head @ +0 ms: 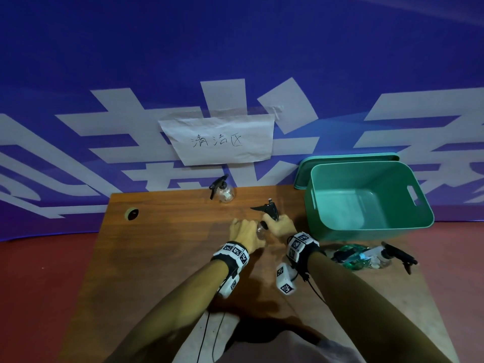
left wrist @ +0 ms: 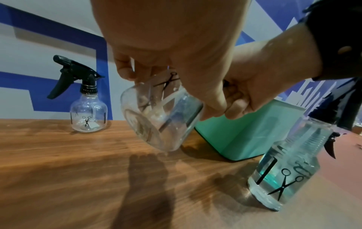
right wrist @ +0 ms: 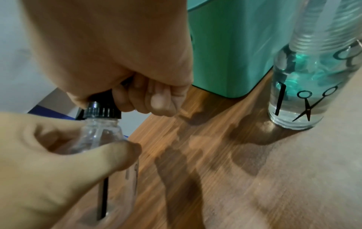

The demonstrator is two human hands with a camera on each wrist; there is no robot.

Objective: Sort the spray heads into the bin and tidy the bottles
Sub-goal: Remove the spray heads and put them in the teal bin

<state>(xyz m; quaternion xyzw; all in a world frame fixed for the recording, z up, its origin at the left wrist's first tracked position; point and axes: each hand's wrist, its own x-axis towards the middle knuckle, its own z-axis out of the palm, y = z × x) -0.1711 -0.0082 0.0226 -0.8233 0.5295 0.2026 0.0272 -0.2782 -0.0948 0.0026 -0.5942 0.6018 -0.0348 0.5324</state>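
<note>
While the left hand (head: 245,233) grips the clear bottle (left wrist: 160,117) by its body, tilted just above the table (head: 167,247), the right hand (head: 281,226) is clenched round its black spray head (head: 267,209) at the collar. Head is on the neck; whether loosened, cannot tell. Green bin (head: 366,224) sits just right of the hands, w/ nothing visible inside. 2nd bottle (head: 222,191) stands upright at the far edge; a 3rd (head: 377,256) stands near the bin's front.

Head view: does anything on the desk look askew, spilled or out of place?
Nothing spilled. Only the held spray bottle is tilted, gripped by both hands. The teal bin holds no spray heads yet.
</note>
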